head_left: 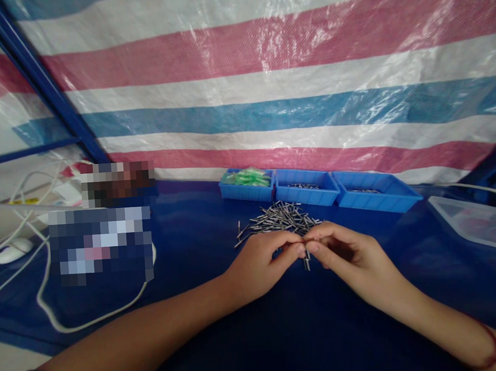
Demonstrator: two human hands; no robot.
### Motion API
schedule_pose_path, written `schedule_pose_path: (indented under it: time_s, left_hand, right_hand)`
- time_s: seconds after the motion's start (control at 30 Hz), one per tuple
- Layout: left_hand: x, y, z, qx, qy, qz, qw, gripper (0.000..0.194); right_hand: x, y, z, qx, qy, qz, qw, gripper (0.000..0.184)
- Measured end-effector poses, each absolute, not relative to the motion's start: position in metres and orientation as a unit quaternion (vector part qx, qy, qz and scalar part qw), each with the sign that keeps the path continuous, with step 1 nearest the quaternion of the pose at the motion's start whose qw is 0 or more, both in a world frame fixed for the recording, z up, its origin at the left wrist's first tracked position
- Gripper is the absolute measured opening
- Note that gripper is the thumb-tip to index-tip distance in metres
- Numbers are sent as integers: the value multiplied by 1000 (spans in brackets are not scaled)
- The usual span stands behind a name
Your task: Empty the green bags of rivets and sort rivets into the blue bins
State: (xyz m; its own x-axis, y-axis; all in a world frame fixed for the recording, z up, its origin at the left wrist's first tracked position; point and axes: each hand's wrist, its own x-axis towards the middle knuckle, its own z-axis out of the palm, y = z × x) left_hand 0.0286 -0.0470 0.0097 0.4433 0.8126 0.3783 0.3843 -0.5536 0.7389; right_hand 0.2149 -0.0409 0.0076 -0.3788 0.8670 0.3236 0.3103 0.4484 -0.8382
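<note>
My left hand [261, 263] and my right hand [355, 260] meet above the table, thumb and forefinger of each pinched together, fingertips touching or nearly so. Whatever sits between the fingertips is too small and covered to make out. Just below them a thin metal rod [307, 262] sticks out; I cannot tell whether it is held or lies on the table. Right behind the hands spreads a loose pile of thin, dark and silvery metal rods [279, 216], partly hidden by my fingers.
Three blue bins stand along the back: the left bin [248, 193] with green plastic packets [250, 178], the middle bin [307, 196] and right bin [377, 201] with small metal pieces. A translucent lid or tray [477, 224] lies right. White cable [63, 330] and mouse [12, 251] are left.
</note>
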Motion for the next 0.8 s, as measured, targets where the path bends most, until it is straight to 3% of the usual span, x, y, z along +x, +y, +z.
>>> schedule_pose_path:
  time_s: [0.23, 0.8]
  left_hand:
    - [30, -48, 10, 790, 366, 374, 320, 22]
    - [32, -47, 5, 779, 410, 393, 264, 13]
  right_hand:
    - [214, -40, 9, -393, -729, 374, 417, 19]
    - [212, -42, 13, -392, -736, 329, 443, 15]
